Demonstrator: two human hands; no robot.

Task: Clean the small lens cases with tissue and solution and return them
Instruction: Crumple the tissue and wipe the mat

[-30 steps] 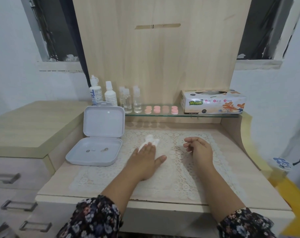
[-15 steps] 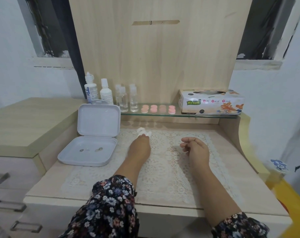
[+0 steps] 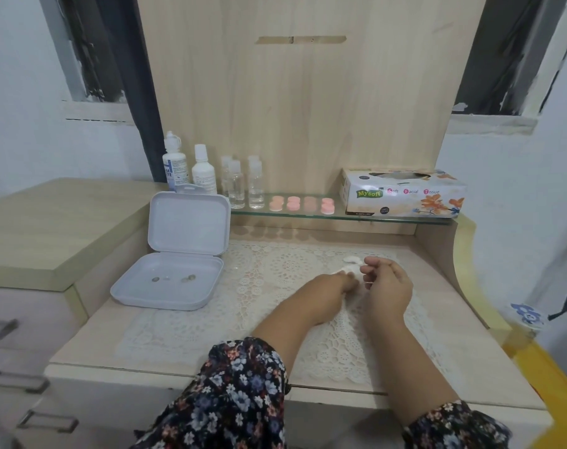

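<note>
Crumpled tissue (image 3: 351,266) pinched btwn left hand (image 3: 332,288) & right hand (image 3: 385,288); long axis unclear

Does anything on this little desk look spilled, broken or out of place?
Nothing spilled or broken. The one oddity is the open white box: a few small, dark bits lie loose in its tray, too small to identify. The bottles stand upright and the pink lens cases sit in a row on the glass shelf.
</note>
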